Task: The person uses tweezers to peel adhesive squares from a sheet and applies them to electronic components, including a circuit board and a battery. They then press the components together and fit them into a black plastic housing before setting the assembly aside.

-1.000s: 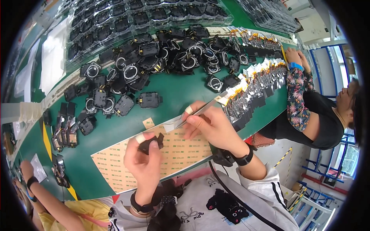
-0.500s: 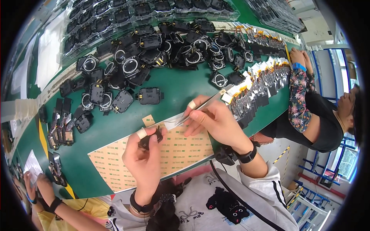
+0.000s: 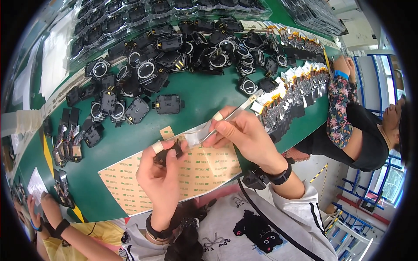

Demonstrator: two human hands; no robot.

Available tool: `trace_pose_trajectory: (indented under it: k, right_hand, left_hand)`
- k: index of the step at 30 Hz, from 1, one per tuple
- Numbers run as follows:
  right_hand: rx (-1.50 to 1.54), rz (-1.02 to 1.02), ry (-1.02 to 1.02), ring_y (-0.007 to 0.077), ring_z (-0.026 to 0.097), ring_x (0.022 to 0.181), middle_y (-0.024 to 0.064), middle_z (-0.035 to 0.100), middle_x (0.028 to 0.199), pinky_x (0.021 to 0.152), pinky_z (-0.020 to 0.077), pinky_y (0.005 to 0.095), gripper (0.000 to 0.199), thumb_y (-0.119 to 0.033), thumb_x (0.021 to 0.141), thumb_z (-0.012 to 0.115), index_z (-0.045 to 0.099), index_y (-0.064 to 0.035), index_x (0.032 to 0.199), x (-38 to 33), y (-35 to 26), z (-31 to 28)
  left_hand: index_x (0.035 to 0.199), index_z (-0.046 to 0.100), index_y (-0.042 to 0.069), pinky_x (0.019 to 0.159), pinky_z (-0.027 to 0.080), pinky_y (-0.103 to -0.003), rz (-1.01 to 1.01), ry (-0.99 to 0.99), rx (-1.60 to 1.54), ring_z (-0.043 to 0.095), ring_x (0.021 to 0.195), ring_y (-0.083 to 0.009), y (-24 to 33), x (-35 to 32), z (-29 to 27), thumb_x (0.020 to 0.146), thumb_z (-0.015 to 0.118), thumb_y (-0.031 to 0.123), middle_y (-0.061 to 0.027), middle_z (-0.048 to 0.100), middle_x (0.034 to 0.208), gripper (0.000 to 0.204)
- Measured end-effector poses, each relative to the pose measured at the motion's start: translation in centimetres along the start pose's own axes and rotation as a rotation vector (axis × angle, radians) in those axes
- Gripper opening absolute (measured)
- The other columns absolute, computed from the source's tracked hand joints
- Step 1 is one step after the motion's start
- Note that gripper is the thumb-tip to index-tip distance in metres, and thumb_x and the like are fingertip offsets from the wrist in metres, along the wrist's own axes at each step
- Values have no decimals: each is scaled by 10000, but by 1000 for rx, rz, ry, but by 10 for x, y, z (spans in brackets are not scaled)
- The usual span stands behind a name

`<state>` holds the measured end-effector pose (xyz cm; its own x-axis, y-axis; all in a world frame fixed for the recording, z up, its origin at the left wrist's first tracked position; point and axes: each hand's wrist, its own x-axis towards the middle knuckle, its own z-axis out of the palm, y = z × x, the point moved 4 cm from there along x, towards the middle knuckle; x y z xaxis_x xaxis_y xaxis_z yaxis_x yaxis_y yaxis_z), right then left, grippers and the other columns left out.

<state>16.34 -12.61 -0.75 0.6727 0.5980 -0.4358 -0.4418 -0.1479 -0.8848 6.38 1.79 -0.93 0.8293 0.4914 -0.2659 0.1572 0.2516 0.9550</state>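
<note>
A small black plastic housing is pinched in the fingers of my left hand, above a tan printed sheet of adhesive backing. My right hand is closed round slim metal tweezers, which slant from upper right down toward the left hand. By the lower end of the tweezers is a small whitish, shiny piece; whether the tips grip it I cannot tell. Both hands have pale finger covers. Just beyond the sheet's far edge lies a small tan square.
Black housings, several with round rings, pile up beyond my hands. Flat parts with orange and white tabs line the right. Clear trays of housings stand at the back. A co-worker's arm is at right; another's hands are at lower left.
The upper end of the tweezers has swung up and slightly right. The black housing has tilted a little in my left fingers. Both hands stay over nearly the same spot.
</note>
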Motion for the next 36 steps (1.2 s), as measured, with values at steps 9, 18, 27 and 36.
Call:
trace_pose_trajectory:
  k: [9,18,27,36]
  right_hand:
    - [-31,-40,88,163,627,772,58,524,916,627,505,227,265,-168,912,461,551,80,889,-3,1,4]
    - [19,-44,113,158,625,758,80,555,917,587,492,215,272,-212,910,472,528,55,923,-2,3,4]
    - [81,-162,99,178,616,768,120,570,910,601,487,248,247,-202,911,462,483,31,990,-12,-1,-8]
    - [-114,-617,558,213,542,821,126,528,878,710,442,307,102,-6,850,411,495,46,874,-86,-26,-61]
  left_hand:
    - [1048,453,-80,843,494,-339,68,-89,-13,582,969,-254,0,-1,-2,780,399,-172,-157,542,991,288]
    - [1081,431,-78,858,485,-340,60,-114,4,575,982,-262,0,-2,-3,767,406,-176,-169,532,1017,330]
    - [1100,441,-74,854,490,-341,67,-137,-44,571,983,-248,0,0,-4,776,427,-165,-160,538,1019,336]
    - [1161,419,-5,534,461,-209,5,20,-55,574,696,-150,17,-10,-15,790,493,-56,-118,567,898,382]
